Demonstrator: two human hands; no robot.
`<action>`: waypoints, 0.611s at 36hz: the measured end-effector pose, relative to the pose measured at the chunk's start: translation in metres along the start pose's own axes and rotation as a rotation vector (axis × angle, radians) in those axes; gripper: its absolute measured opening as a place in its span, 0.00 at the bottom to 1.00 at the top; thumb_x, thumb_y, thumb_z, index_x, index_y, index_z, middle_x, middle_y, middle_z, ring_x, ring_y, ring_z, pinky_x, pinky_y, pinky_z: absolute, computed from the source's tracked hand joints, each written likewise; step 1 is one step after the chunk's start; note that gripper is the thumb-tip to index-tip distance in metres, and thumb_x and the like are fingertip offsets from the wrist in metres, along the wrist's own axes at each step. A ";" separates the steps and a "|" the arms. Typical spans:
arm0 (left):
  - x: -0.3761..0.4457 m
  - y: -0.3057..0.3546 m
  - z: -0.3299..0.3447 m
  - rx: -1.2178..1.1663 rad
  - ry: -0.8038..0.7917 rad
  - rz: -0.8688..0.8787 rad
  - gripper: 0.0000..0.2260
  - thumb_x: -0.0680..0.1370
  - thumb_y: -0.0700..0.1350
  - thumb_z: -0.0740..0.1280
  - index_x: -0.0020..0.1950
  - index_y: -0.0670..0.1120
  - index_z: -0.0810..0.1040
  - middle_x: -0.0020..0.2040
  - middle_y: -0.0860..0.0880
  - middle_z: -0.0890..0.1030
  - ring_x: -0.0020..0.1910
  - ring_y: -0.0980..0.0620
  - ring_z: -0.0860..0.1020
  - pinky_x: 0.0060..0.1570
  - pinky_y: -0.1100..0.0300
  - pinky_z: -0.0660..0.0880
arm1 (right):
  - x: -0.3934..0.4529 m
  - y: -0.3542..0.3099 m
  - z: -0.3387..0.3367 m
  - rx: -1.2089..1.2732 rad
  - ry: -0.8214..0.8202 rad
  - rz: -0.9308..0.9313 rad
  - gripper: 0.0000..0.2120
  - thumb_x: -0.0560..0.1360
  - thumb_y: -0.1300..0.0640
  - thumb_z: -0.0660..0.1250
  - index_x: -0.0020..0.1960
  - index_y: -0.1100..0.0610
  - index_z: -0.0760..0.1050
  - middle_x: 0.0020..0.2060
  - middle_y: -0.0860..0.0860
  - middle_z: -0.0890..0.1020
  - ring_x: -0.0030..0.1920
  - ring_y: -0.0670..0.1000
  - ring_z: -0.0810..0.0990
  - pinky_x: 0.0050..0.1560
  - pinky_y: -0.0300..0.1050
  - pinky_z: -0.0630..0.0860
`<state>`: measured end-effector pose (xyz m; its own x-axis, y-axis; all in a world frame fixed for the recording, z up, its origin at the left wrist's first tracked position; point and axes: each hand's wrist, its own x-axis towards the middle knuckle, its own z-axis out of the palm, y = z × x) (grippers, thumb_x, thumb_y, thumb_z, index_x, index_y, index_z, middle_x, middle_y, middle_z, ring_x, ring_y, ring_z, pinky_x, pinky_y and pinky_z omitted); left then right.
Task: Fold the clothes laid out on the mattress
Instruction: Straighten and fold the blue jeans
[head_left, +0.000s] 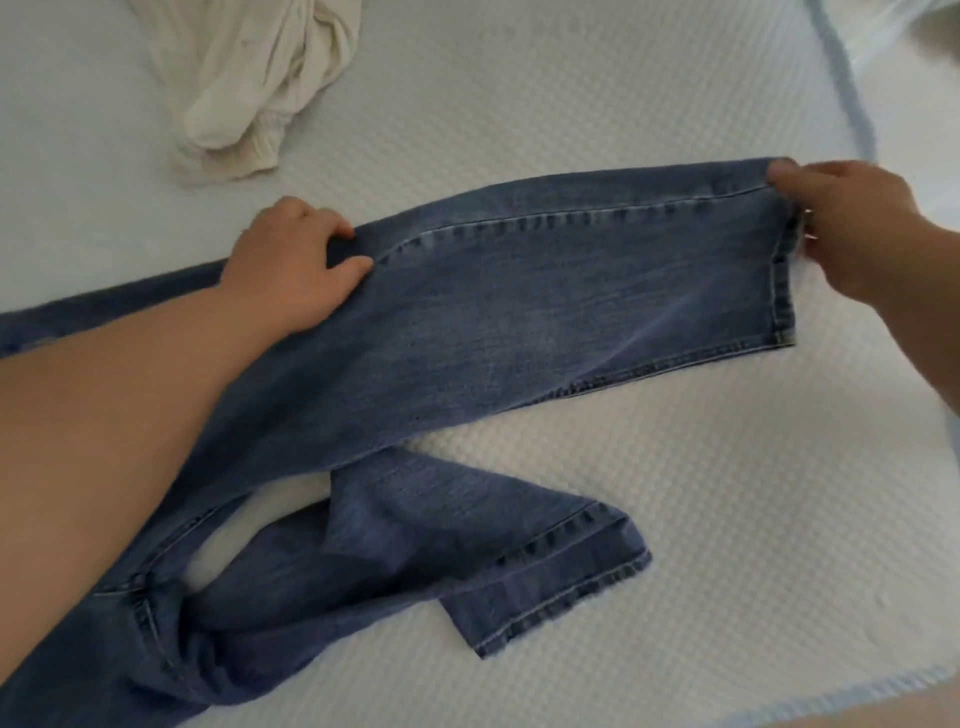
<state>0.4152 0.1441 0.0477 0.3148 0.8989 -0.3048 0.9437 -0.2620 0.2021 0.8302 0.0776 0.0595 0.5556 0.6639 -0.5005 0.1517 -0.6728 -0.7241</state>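
Head view: one pair of blue jeans lies on the white bumpy mattress. The cloth is thick, with stitched seams. One leg is pulled out long and flat; the other leg is bent over near the front. The left hand pinches a seam mid-leg. The right hand grasps the hem. One crumpled cream top lies farther back.
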 end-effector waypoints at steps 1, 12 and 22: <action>0.000 0.003 0.002 -0.025 0.025 0.004 0.16 0.75 0.56 0.65 0.58 0.48 0.78 0.58 0.42 0.74 0.58 0.42 0.71 0.55 0.51 0.68 | -0.001 0.003 -0.003 -0.013 -0.006 0.012 0.25 0.70 0.47 0.72 0.62 0.59 0.74 0.48 0.51 0.78 0.45 0.51 0.77 0.43 0.42 0.75; 0.023 0.038 0.000 -0.124 -0.031 0.049 0.27 0.68 0.64 0.68 0.60 0.50 0.75 0.57 0.45 0.74 0.56 0.45 0.72 0.55 0.51 0.69 | -0.041 0.040 -0.026 -0.341 -0.250 0.042 0.13 0.69 0.62 0.73 0.53 0.59 0.78 0.49 0.55 0.81 0.49 0.55 0.78 0.50 0.46 0.73; 0.061 0.093 -0.001 -0.179 -0.150 0.062 0.11 0.74 0.54 0.68 0.48 0.47 0.77 0.47 0.46 0.77 0.43 0.48 0.72 0.41 0.57 0.65 | -0.039 0.047 -0.008 -0.243 -0.075 0.132 0.09 0.70 0.52 0.73 0.39 0.55 0.76 0.35 0.49 0.78 0.33 0.48 0.75 0.31 0.39 0.71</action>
<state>0.5226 0.1752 0.0491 0.3960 0.8173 -0.4185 0.8932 -0.2371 0.3822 0.8224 0.0174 0.0488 0.5230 0.5816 -0.6231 0.2786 -0.8075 -0.5199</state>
